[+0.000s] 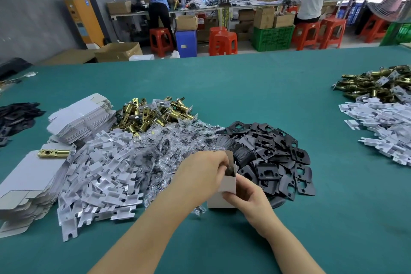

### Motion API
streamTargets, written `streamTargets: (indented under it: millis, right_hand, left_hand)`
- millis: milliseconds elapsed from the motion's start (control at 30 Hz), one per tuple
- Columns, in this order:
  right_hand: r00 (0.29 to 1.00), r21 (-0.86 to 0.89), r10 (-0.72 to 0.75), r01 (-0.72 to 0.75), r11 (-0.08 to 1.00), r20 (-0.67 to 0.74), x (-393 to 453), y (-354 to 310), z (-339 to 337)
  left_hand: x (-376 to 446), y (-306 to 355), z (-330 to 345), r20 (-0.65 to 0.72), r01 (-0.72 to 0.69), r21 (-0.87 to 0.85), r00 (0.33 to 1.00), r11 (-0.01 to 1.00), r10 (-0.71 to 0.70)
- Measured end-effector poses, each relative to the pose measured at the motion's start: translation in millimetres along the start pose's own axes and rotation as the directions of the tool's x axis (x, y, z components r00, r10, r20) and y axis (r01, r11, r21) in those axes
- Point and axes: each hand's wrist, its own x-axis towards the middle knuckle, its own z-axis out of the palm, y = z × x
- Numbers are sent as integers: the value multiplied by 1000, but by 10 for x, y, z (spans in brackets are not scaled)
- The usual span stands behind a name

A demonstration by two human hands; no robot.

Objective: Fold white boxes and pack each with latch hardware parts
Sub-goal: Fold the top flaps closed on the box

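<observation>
Two hands at one upright white box (224, 193) on the green bench (333, 207), left hand (200, 173) pinching something dark into its open top, right hand (246, 196) gripping its side.

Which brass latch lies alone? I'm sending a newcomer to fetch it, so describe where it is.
Start at the green table and go to its left edge, where flat white box blanks are stacked. One brass latch lies on its side on top of that stack. Unlike the heaped latches farther back, it sits by itself on white card.

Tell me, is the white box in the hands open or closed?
Open: the white box stands upright, top flap raised, left hand reaching inside.
</observation>
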Motion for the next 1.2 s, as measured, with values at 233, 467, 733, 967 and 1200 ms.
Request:
streamTargets:
  millis: [233,467,733,967,1200]
  right_hand:
    - [1000,-33,-21,21,999,-15,-3,13,13]
    - [1000,-19,-17,17,1000,-20,-5,-1,30]
    - [1000,-3,-14,14,1000,-25,-1,-27,46]
    - [1000,-24,-10,10,1000,-21,-6,9,16]
    - [1000,-31,8,-9,999,-25,-11,-6,19]
  left_hand:
    - [-85,-139,-44,-112,-22,149,993,989,39]
    - [-144,-250,-174,-31,-131,348,988,928,151]
    - [-118,-257,-161,-180,-170,148,964,974,196]
    - [-154,-246,-101,-152,-211,339,949,917,275]
    - [-142,-215,-104,-204,-210,306,938,929,279]
